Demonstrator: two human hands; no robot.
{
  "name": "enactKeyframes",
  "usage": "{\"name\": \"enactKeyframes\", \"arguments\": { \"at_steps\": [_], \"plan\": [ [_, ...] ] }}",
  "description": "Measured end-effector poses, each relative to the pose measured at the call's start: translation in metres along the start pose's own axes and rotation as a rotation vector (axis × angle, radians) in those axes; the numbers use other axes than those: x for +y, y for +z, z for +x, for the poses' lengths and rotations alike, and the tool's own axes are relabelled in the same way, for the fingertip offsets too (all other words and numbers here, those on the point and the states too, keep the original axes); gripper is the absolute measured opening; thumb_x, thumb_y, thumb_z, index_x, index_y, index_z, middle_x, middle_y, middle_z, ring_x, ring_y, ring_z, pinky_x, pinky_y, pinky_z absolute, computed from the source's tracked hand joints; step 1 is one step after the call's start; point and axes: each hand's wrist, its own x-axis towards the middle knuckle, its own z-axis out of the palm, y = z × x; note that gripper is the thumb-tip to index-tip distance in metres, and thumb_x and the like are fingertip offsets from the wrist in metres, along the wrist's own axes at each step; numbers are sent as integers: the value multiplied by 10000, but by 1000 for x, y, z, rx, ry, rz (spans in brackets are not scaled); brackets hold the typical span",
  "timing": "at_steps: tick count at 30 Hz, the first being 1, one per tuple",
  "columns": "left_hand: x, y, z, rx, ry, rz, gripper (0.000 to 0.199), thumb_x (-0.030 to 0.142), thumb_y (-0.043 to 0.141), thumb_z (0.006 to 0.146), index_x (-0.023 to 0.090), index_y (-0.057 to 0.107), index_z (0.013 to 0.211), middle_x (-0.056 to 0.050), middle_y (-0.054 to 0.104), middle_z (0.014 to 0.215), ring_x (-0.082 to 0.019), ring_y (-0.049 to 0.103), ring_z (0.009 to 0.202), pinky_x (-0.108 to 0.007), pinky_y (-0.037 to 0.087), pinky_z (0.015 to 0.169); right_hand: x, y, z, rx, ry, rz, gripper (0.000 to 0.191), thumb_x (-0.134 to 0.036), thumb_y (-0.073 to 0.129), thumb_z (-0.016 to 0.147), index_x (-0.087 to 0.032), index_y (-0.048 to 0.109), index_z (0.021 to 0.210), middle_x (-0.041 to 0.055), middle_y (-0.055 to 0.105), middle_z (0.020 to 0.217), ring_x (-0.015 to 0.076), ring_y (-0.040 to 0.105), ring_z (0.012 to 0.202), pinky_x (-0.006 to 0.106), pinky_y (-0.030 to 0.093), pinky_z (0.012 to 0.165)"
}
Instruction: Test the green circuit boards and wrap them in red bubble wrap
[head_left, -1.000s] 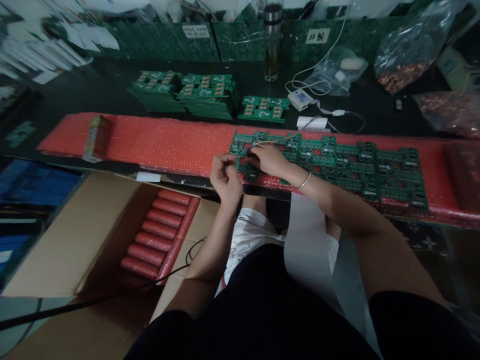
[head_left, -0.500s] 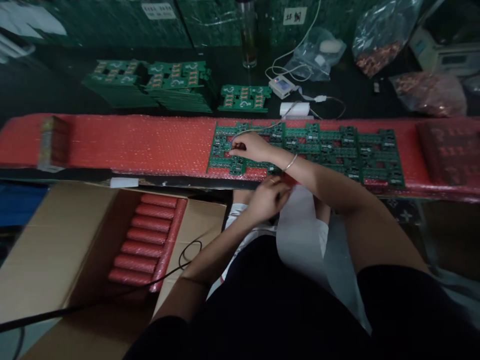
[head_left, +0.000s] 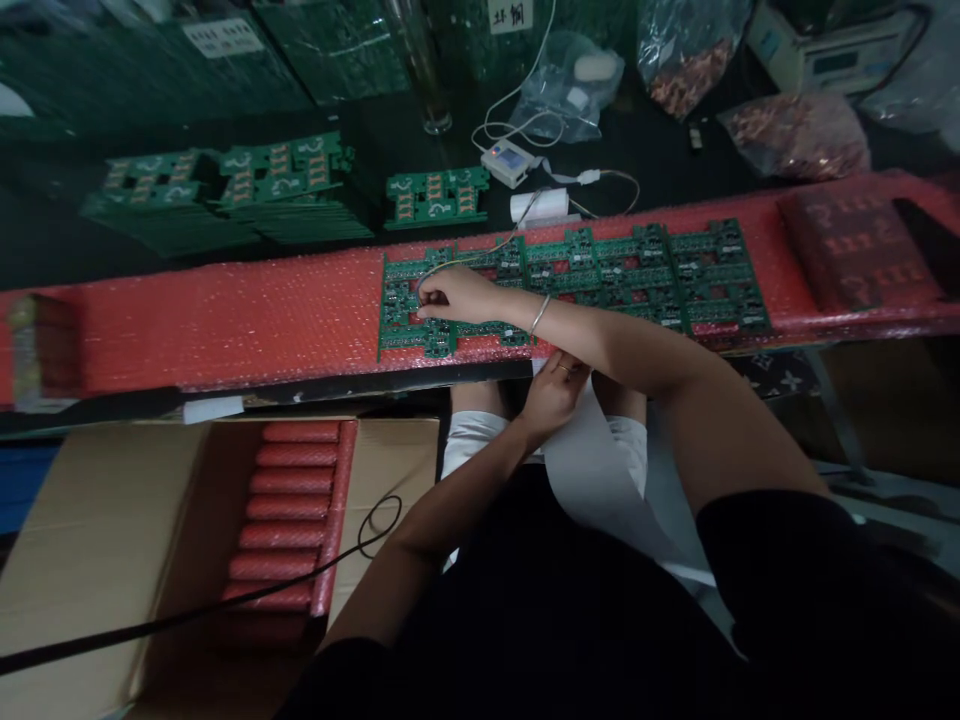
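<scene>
Several green circuit boards [head_left: 720,272] lie in a row on the red bubble wrap. Over the board at the left end, my right hand [head_left: 459,294] is closed in a pinch on the end of a thin wire lead [head_left: 501,243]. Its tip is hidden by my fingers. The lead runs back to a small white box [head_left: 508,160] with a screen. Below the table edge, partly under my right forearm, my left hand [head_left: 553,398] is closed on a long white paper strip [head_left: 592,460], which hangs down across my lap.
Stacked green boards [head_left: 285,185] stand behind the bubble wrap [head_left: 285,310], with a smaller stack [head_left: 436,198] beside them. A wrapped pack [head_left: 855,250] sits at the right. An open carton [head_left: 97,540] holds red rolls [head_left: 289,508]. Bags of copper-coloured parts [head_left: 799,135] lie behind.
The view has tilted and shifted. My left hand has moved up and right against the top of the paper strip. My right hand stays at the left-end board, pinching the lead.
</scene>
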Motion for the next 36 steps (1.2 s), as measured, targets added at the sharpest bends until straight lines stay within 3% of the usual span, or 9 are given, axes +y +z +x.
{"name": "enactKeyframes", "arguments": {
  "at_steps": [6, 9, 11, 13, 16, 18, 20, 24, 36],
  "plan": [
    [0, 9, -1, 1, 43, 32, 273, 239, 455, 1064, 179, 719, 1024, -149, 699, 1175, -269, 648, 1094, -458, 561, 989, -1, -1, -1, 6, 8, -16, 167, -281, 661, 982, -192, 662, 841, 6, 678, 855, 158, 583, 829, 292, 371, 776],
    [12, -3, -3, 47, 53, 25, 263, 229, 465, 1059, 188, 716, 995, -133, 710, 1132, -246, 651, 1047, -416, 572, 940, -1, 0, -2, 14, -9, -13, 175, -292, 670, 974, -188, 666, 833, 4, 674, 835, 156, 575, 808, 288, 364, 762],
    [18, -27, -8, 145, 29, 13, 221, 220, 501, 1048, 192, 710, 983, -116, 714, 1080, -226, 653, 1017, -384, 573, 908, -2, 3, -3, 31, -14, -11, 173, -294, 679, 966, -183, 671, 833, 6, 679, 831, 154, 572, 791, 288, 370, 762],
    [14, -64, -16, 281, -64, 21, 163, 210, 549, 1027, 198, 706, 984, -97, 712, 1051, -212, 652, 1015, -360, 565, 900, -4, 6, -6, 66, -10, 8, 162, -285, 680, 959, -180, 679, 836, 11, 694, 832, 157, 586, 787, 289, 387, 769],
    [-13, -127, -31, 439, -325, 75, 130, 182, 585, 984, 208, 709, 952, -83, 704, 1043, -213, 657, 1009, -360, 557, 899, -6, 11, -8, 195, 3, 89, 139, -271, 649, 963, -180, 687, 866, 32, 731, 872, 173, 634, 828, 296, 434, 805],
    [-40, -160, -41, 443, -437, 119, 98, 174, 631, 931, 203, 722, 909, -87, 701, 1027, -238, 659, 998, -396, 552, 918, -6, 14, -9, 299, 32, 152, 147, -284, 624, 971, -181, 685, 886, 49, 747, 910, 186, 656, 856, 304, 462, 823],
    [-66, -180, -48, 389, -486, 129, 93, 159, 654, 888, 202, 733, 864, -90, 701, 1017, -258, 656, 1009, -437, 538, 967, -5, 17, -8, 366, 70, 182, 163, -304, 617, 969, -184, 676, 876, 59, 750, 911, 194, 662, 850, 314, 477, 816],
    [-91, -188, -50, 276, -496, 115, 115, 147, 659, 852, 211, 748, 815, -95, 700, 1050, -269, 634, 1048, -464, 528, 1014, 1, 21, -7, 385, 102, 189, 206, -371, 628, 956, -199, 668, 850, 57, 752, 878, 199, 664, 811, 322, 497, 784],
    [-88, -186, -39, 116, -474, 358, 107, 156, 653, 871, 204, 746, 850, -112, 695, 1082, -308, 616, 1057, -511, 524, 990, 1, 24, -8, 392, 97, 210, 214, -394, 632, 935, -217, 637, 816, 48, 743, 851, 202, 668, 792, 342, 523, 782]
  ]
}}
